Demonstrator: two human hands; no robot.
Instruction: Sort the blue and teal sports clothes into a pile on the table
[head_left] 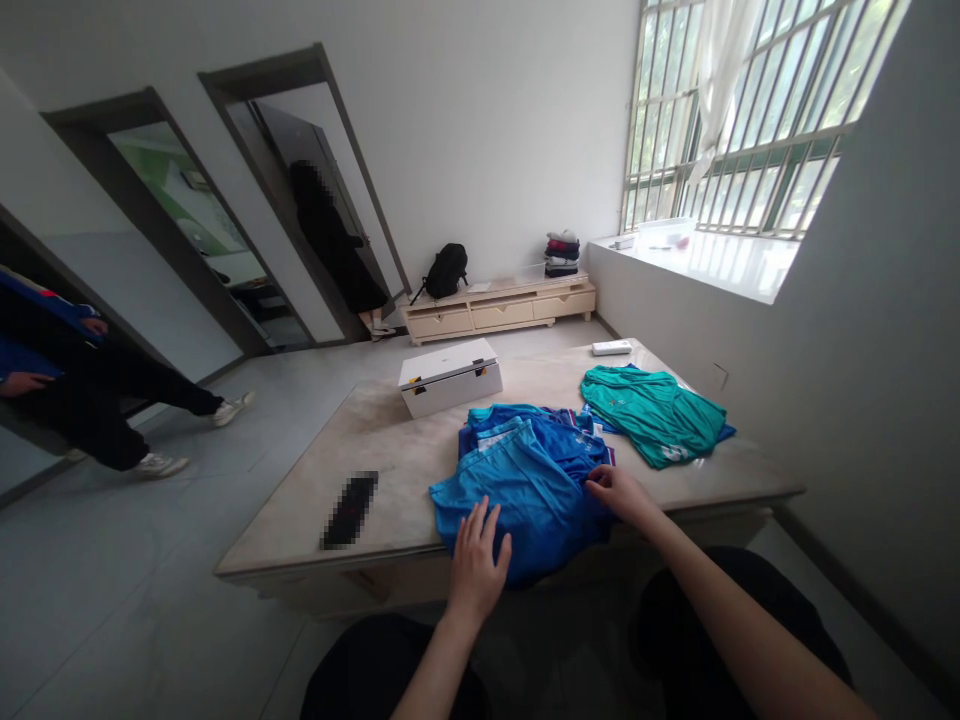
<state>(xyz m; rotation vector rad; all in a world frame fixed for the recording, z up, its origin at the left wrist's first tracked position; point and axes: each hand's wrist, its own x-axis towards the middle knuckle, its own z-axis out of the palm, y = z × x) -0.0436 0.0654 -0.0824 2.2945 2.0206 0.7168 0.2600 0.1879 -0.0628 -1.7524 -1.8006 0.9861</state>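
Observation:
A blue sports shirt (529, 480), fading from light to dark blue, lies in loose folds over the near edge of the table. My left hand (478, 560) rests at its front left part, fingers stretched and spread. At the shirt's right edge, my right hand (616, 494) is closed in a pinch on the fabric. Other blue clothing (480, 418) shows underneath and behind it. To the right, a teal shirt (649, 410) lies folded flat on top of a darker blue piece.
A white box (450, 378) with its lid down and a small white device (611, 348) stand on the marble-topped table (300, 500). A blurred-out dark item (349, 510) lies at left. Behind, a low cabinet (502, 312) bears a backpack (448, 270) and stacked clothes (562, 255). Two people are at left.

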